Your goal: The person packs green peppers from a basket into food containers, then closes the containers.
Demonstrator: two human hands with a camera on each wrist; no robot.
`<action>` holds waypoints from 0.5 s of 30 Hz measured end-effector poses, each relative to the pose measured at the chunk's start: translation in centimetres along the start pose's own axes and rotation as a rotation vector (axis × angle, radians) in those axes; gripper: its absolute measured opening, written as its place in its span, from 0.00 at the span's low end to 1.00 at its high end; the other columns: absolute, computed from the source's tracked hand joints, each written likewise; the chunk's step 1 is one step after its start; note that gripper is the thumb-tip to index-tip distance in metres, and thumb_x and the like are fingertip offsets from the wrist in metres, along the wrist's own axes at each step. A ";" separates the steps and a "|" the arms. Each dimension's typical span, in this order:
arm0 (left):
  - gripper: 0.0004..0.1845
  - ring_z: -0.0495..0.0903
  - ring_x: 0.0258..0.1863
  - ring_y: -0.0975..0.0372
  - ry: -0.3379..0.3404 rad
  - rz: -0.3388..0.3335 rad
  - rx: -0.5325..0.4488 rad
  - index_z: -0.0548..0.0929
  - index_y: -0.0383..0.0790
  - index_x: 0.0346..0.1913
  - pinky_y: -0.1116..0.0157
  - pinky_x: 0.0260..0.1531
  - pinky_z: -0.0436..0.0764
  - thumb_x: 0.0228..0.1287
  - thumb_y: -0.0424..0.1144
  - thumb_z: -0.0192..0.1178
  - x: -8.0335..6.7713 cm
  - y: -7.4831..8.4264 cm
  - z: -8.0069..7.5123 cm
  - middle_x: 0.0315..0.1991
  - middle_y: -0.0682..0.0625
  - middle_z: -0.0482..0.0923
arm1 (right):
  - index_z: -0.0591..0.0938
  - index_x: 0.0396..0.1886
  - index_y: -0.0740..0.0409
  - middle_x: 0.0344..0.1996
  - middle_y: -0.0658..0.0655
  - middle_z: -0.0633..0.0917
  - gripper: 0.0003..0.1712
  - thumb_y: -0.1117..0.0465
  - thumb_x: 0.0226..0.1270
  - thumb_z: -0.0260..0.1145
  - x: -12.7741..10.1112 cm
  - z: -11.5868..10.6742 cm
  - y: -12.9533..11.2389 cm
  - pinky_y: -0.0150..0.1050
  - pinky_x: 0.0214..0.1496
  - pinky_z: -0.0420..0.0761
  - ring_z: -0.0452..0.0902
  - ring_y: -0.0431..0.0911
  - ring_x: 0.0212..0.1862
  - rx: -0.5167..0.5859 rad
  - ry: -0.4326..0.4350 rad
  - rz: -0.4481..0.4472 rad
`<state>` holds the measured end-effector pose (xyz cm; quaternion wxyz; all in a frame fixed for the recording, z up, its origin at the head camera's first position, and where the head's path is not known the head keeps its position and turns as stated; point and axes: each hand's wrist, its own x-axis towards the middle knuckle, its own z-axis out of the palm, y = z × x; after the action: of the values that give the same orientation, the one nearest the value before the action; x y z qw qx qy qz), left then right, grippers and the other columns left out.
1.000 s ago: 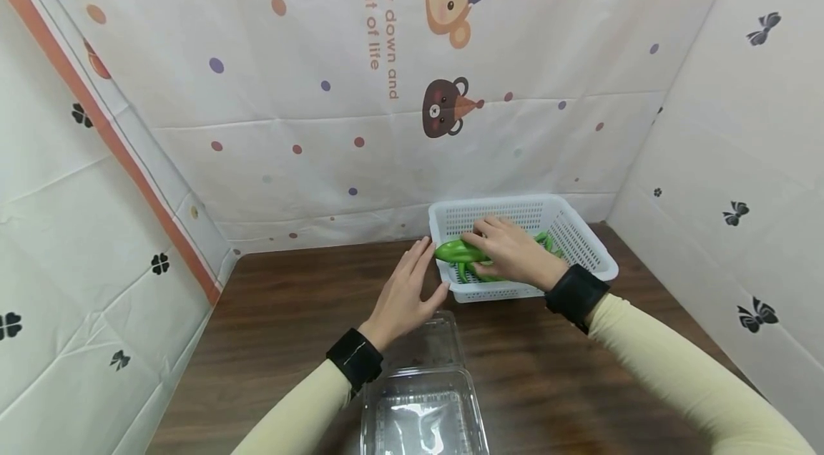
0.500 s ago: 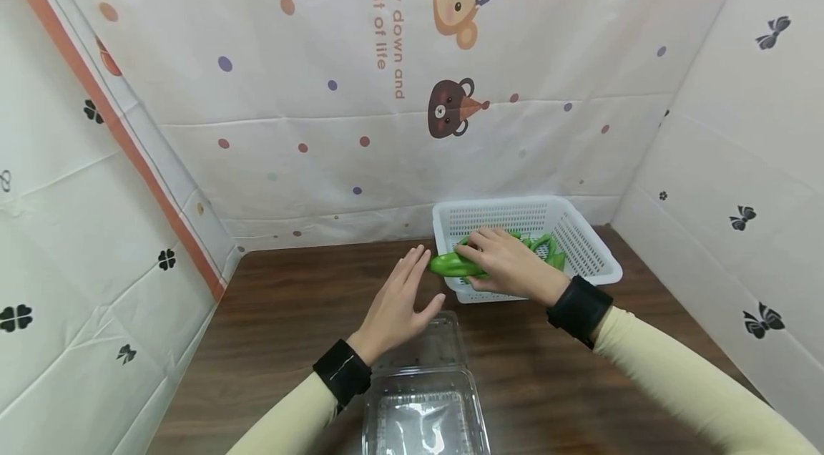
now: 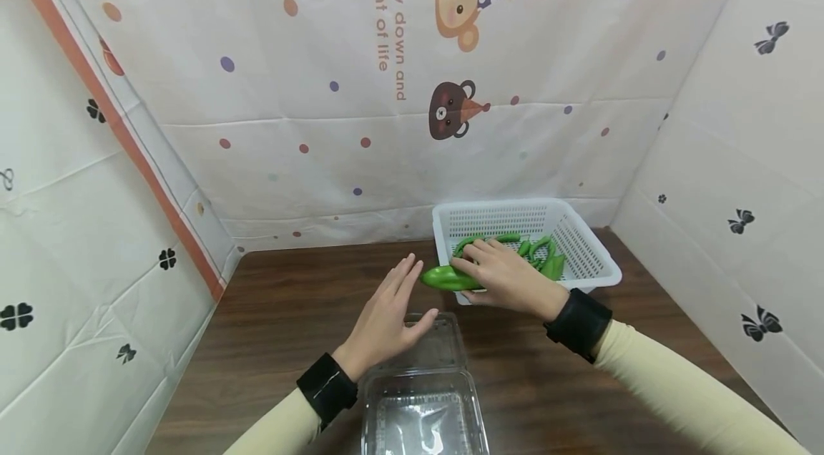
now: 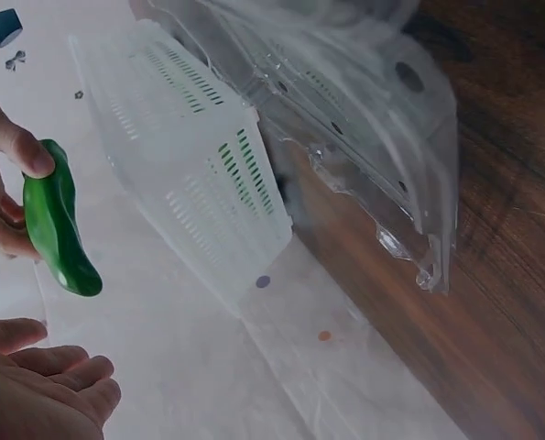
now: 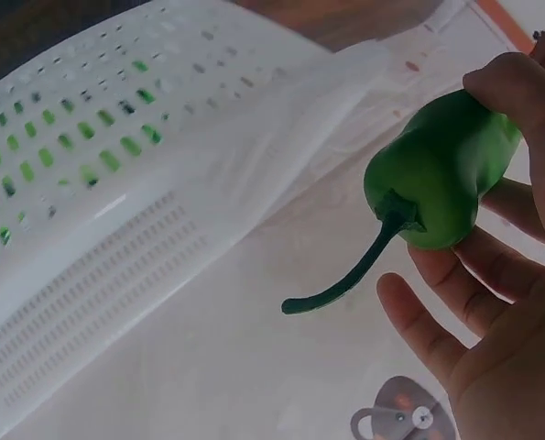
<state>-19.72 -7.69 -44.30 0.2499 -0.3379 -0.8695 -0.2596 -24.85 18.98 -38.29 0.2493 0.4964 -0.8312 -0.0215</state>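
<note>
My right hand (image 3: pixel 508 277) pinches a large green chili pepper (image 3: pixel 443 277) between thumb and fingers, above the front left rim of the white basket (image 3: pixel 498 209). The right wrist view shows the curved stem of this pepper (image 5: pixel 437 170) pointing away from the hand. Fingers extended and thumb spread, my left hand (image 3: pixel 383 319) holds nothing and hovers just left of the pepper's tip. In the left wrist view a gap separates the pepper (image 4: pixel 54 220) from the left hand (image 4: pixel 43 385). Several more green peppers (image 3: pixel 552 265) lie inside the basket.
A clear plastic clamshell box (image 3: pixel 421 372) lies opened on the dark wooden table (image 3: pixel 290 312), its lid (image 3: pixel 444 340) toward the basket and partly behind my left hand. Printed cloth walls (image 3: pixel 290 183) stand behind and at both sides.
The right hand has drawn the pepper left and toward me, from inside the basket to over its front left rim. My left hand has shifted left and nearer to me.
</note>
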 end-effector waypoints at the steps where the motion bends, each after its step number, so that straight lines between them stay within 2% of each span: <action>1: 0.43 0.61 0.77 0.49 -0.008 -0.001 0.001 0.63 0.32 0.78 0.51 0.74 0.63 0.68 0.50 0.66 -0.2 0.1 -0.1 0.78 0.38 0.60 | 0.84 0.58 0.58 0.44 0.56 0.82 0.33 0.47 0.56 0.80 0.0 0.0 -0.2 0.45 0.44 0.81 0.77 0.50 0.44 0.003 0.000 -0.001; 7: 0.42 0.62 0.77 0.52 -0.032 -0.014 0.007 0.64 0.34 0.77 0.53 0.74 0.65 0.67 0.53 0.65 -0.9 0.9 -0.8 0.77 0.41 0.62 | 0.84 0.58 0.57 0.42 0.54 0.80 0.33 0.47 0.55 0.81 0.0 0.0 -1.4 0.44 0.42 0.81 0.76 0.49 0.42 0.013 0.011 -0.014; 15: 0.43 0.65 0.75 0.51 -0.008 -0.027 0.003 0.65 0.34 0.76 0.52 0.69 0.72 0.65 0.55 0.66 -2.0 1.5 -1.6 0.75 0.40 0.65 | 0.84 0.57 0.55 0.39 0.53 0.79 0.33 0.47 0.54 0.82 0.3 0.1 -2.4 0.41 0.38 0.80 0.74 0.48 0.39 0.040 0.006 -0.022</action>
<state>-16.97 -8.64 -43.88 0.2434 -0.3267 -0.8754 -0.2603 -23.04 17.45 -38.92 0.2416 0.5105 -0.8252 -0.0063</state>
